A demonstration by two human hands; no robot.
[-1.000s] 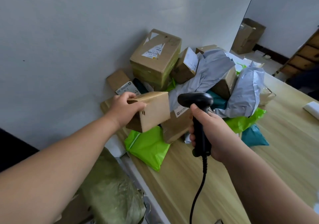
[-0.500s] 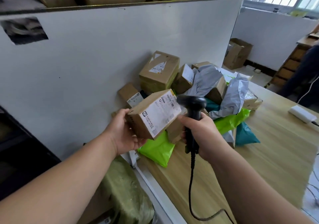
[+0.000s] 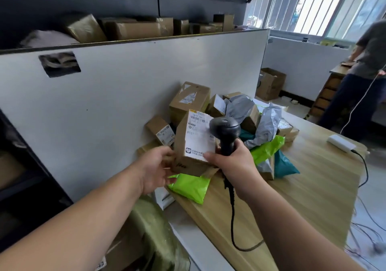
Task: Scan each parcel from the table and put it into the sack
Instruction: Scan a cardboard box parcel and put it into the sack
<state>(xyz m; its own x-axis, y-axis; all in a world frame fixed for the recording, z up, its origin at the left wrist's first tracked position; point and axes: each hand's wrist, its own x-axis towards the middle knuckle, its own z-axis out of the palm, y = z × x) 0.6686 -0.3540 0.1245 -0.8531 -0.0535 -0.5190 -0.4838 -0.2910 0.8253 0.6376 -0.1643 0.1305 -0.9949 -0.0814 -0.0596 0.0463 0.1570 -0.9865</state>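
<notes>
My left hand [image 3: 155, 171] holds a small brown cardboard parcel [image 3: 193, 145] from below and the left, its white shipping label facing me. My right hand [image 3: 231, 162] grips a black barcode scanner [image 3: 225, 134], whose head sits just right of the label. The thumb of that hand touches the label's lower edge. Behind lies a pile of parcels [image 3: 236, 120] on the wooden table [image 3: 302, 187]: brown boxes, grey mailers, green and teal bags. The green sack [image 3: 158, 235] hangs open below the table's left end.
A white partition wall [image 3: 125, 103] runs along the table's left side, with boxes on a shelf above it. A white power adapter [image 3: 341, 143] and cable lie at the table's far right. A person [image 3: 363, 70] stands at the back right near a cabinet.
The parcel has been turned more upright, with its label toward me, and raised. The scanner head has come up beside the label. My view has tilted upward, showing the shelf and window.
</notes>
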